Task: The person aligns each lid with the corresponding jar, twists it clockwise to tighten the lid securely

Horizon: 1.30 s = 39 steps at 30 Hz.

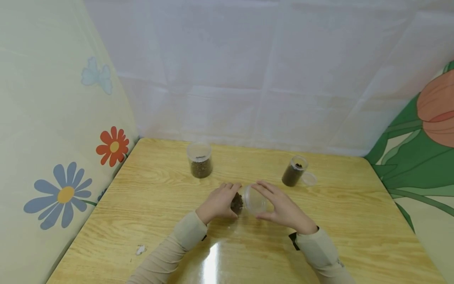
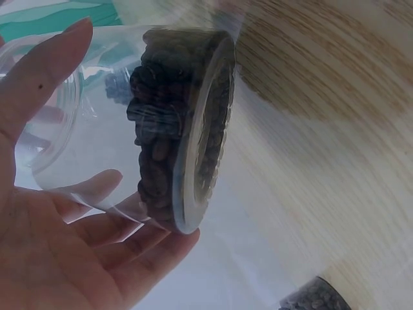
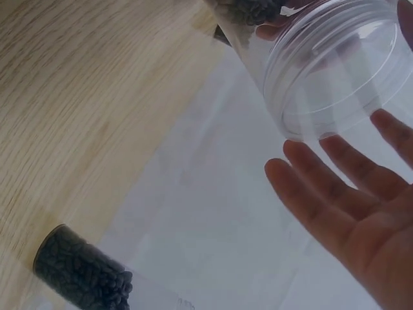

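While the jar (image 1: 251, 199) is held on its side at the middle of the table (image 1: 159, 201), its dark beans (image 1: 237, 204) gather at the base, toward nine o'clock, and its clear, threaded end points to three; whether that end is capped I cannot tell. The left hand (image 1: 220, 202) grips the base end, thumb on one side and fingers on the other. The right hand (image 1: 281, 207) spans the clear end, its fingertips at the rim and its thumb opposite; how firmly it grasps I cannot tell. Cream sleeves (image 1: 190, 230) reach the wrists from seven and five o'clock. From the jar, a wide jar (image 1: 201, 163) stands upright at ten o'clock, partly filled with dark pieces, and a slim jar (image 1: 293, 172) stands at two, also partly filled. Just beside the slim one, at its four o'clock, lies a clear disc (image 1: 309, 178). Beyond the table, a white sheet (image 1: 227, 71) hangs at twelve, a blue flower (image 1: 65, 195) shows at nine and a tulip (image 1: 440, 104) at two.
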Each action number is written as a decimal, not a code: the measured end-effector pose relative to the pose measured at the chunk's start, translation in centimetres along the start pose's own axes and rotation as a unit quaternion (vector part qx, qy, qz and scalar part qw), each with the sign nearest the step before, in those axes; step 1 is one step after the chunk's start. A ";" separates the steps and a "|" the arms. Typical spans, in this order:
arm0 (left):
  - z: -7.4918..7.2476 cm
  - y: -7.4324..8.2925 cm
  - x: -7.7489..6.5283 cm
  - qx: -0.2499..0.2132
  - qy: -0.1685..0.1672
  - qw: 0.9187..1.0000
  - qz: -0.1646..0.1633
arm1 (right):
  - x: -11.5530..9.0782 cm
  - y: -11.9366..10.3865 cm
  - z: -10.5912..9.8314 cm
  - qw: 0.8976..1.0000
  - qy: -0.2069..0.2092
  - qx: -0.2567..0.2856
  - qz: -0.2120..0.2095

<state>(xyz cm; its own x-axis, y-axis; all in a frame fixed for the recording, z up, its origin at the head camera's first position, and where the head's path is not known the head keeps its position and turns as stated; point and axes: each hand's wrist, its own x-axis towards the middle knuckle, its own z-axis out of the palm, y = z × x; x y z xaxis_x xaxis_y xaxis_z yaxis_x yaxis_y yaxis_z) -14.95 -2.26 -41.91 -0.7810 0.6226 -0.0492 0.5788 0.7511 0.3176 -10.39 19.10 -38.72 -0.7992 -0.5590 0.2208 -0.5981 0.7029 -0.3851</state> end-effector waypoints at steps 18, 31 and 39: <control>-0.1 0.1 -0.1 0.015 0.008 1.000 0.007 | 0.1 -0.7 0.3 0.995 0.012 0.013 0.095; -0.1 0.2 0.0 0.024 0.011 1.000 0.012 | 0.1 -0.7 0.8 0.991 0.026 -0.002 0.131; 0.0 0.2 0.1 0.012 0.004 1.000 0.008 | -0.1 -0.2 0.7 0.995 0.040 0.002 0.095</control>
<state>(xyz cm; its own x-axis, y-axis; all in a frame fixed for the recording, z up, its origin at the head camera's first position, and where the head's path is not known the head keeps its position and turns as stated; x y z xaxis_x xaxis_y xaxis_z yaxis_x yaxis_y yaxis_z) -14.90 -2.10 -41.85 -0.7738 0.6323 -0.0371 0.5959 0.7466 0.2958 -10.20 18.72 -39.32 -0.9003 -0.3793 0.2135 -0.4352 0.7914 -0.4294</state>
